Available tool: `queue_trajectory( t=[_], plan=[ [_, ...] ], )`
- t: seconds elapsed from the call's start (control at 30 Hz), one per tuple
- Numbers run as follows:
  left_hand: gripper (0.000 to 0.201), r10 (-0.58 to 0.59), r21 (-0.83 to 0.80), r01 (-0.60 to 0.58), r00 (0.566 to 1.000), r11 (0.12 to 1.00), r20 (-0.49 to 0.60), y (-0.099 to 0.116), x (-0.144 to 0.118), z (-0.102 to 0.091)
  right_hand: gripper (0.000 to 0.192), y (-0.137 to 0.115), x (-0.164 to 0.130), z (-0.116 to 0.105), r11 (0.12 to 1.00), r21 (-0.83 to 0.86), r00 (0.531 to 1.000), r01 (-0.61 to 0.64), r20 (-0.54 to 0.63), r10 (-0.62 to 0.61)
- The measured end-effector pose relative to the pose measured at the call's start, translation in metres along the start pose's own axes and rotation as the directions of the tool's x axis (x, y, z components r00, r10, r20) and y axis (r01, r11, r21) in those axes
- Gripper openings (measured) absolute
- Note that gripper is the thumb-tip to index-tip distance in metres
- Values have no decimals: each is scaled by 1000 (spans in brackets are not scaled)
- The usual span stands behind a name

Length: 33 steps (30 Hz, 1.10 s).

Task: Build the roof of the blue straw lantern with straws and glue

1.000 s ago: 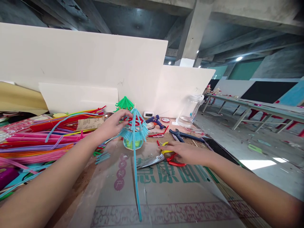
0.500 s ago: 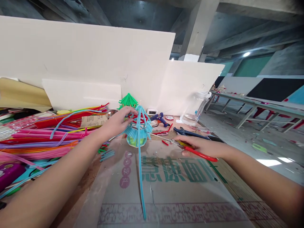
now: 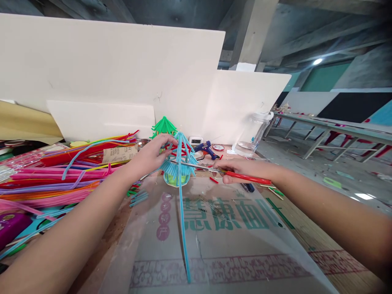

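Note:
A small pavilion model made of light-blue pipe cleaners [image 3: 186, 167] stands at the middle of the table, with red strips under its roof. My left hand [image 3: 157, 151] is closed at the upper left of the model, its fingertips partly hidden against the roof. From the roof a long blue pipe cleaner [image 3: 183, 228] hangs down toward me over the sheet. My right hand [image 3: 234, 168] grips scissors with red handles [image 3: 246, 177]. Their metal blades lie across the front of the model, at the hanging pipe cleaner. Behind it rises a green pipe-cleaner roof [image 3: 164, 125].
Bundles of coloured pipe cleaners [image 3: 58, 173] fill the left side. A blue glue gun [image 3: 206, 149], a small digital timer [image 3: 195, 141] and a clear jug [image 3: 252, 132] stand at the back before white boards [image 3: 107, 69]. Cut blue pieces [image 3: 139, 198] lie left of the clear sheet [image 3: 162, 269].
My right hand has moved left and up, bringing the scissors' blades from beside the model to the hanging pipe cleaner. My left hand stays at the roof. The view has shifted slightly.

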<state>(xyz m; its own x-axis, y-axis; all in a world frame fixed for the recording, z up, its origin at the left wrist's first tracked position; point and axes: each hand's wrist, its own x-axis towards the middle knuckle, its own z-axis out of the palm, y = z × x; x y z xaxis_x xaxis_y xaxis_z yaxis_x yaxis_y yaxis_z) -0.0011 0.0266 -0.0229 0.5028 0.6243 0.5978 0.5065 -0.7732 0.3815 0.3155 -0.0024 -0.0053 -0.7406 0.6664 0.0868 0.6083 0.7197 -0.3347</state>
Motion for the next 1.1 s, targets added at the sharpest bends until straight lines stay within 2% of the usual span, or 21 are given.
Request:
queue_trajectory(
  t=[0.1, 0.13, 0.53, 0.7, 0.9, 1.1],
  plan=[
    [22, 2, -5, -2, 1000, 1000, -1, 0, 0, 0, 39, 0, 11, -4, 989, 146, 990, 13, 134, -32],
    [22, -1, -4, 1, 1000, 1000, -1, 1, 0, 0, 39, -1, 14, -5, 984, 181, 989, 9, 147, -36],
    [24, -8, -5, 8, 1000, 1000, 7, 3, 0, -1, 37, -3, 26, -7, 950, 312, 973, -3, 219, -69],
    [24, -16, 4, 16, 1000, 1000, 8, 4, 0, -1, 36, -3, 27, -8, 955, 295, 964, -42, 261, -39],
    [21, -20, -1, 20, 1000, 1000, 8, 6, 0, -2, 36, -2, 28, -9, 971, 232, 981, -54, 192, 9],
    [21, -16, 2, 16, 1000, 1000, 5, 5, 0, -1, 35, -4, 30, -10, 967, 240, 987, -85, 156, 48]
  ],
)
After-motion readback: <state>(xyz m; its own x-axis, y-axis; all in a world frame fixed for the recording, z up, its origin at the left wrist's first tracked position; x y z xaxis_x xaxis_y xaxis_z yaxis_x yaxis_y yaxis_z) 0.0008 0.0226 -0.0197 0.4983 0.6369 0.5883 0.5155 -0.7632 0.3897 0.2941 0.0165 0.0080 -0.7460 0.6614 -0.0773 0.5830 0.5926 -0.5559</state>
